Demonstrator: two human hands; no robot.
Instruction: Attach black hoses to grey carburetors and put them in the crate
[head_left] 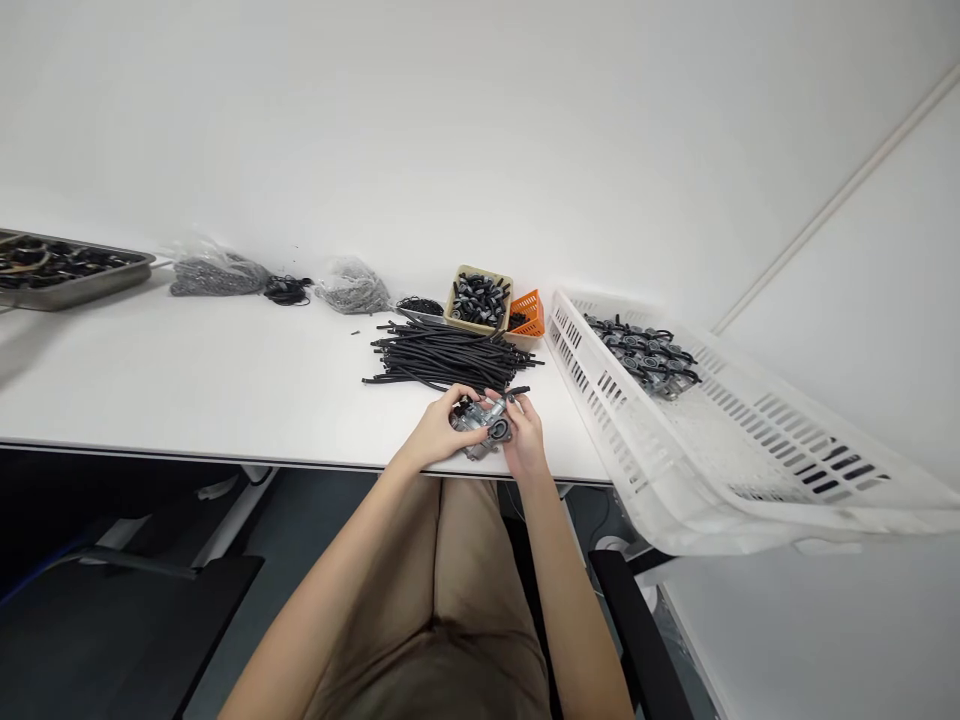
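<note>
At the white desk (pixel 247 390), an irregular silver-grey metal part (pixel 478 420) is pinched by the left hand (pixel 437 430) and right hand (pixel 528 440).

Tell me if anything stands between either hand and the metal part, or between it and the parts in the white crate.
Nothing visible separates the left hand or right hand from the metal part; both hold it. The left wall of the white crate stands between it and the parts inside.
</note>
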